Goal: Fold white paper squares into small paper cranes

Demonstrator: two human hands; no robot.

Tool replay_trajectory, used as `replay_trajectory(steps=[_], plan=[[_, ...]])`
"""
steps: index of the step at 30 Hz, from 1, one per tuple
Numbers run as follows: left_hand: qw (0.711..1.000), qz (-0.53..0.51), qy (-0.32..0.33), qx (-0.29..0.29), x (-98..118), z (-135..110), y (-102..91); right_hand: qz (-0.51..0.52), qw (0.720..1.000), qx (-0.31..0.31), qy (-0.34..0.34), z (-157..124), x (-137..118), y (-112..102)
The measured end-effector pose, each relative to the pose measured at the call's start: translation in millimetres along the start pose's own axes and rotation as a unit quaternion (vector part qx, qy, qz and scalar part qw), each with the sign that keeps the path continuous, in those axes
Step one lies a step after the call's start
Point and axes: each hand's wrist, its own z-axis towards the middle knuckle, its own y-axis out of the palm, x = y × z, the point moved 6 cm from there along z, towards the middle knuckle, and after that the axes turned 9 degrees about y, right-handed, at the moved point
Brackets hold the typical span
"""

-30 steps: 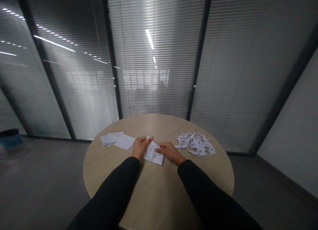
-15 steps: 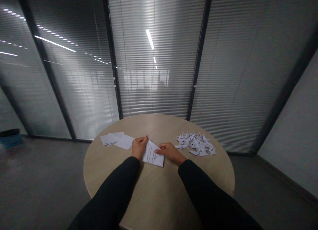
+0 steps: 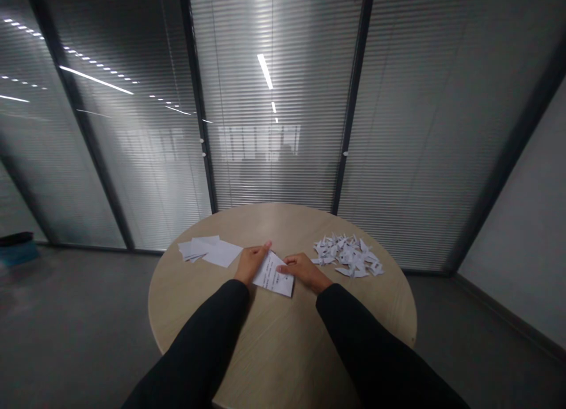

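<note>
A white sheet of paper (image 3: pixel 273 277) with printed text, seemingly folded, is held between my two hands just above or on the table. My left hand (image 3: pixel 252 262) is closed on its left edge, thumb pointing up along the top corner. With thumb and fingers, my right hand (image 3: pixel 304 270) pinches the paper's right side. Close by on the left lies a loose stack of blank white sheets (image 3: pixel 221 253). To the right of my right hand sits a heap of small folded paper pieces (image 3: pixel 351 256), whose exact shapes are too small to make out.
The round wooden table (image 3: pixel 274 220) stands before a glass partition with blinds (image 3: pixel 278 179). On the floor at the far left is a blue bin with a black rim (image 3: pixel 18 250). A pale wall (image 3: pixel 522 238) rises on the right.
My left hand has slid slightly along the paper's left edge, its thumb now more stretched toward the top corner. My right hand keeps its pinch with almost no movement.
</note>
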Motion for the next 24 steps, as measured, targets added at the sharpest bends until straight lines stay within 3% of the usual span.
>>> replay_trajectory(steps=[4,24], plan=[[0.999,0.002,-0.005,-0.051,3,-3,8.3,0.006,1.0,0.014,0.007,-5,-5,0],[0.998,0.03,0.012,-0.058,1,-1,7.6,-0.027,0.999,0.02,-0.022,3,1,-1]])
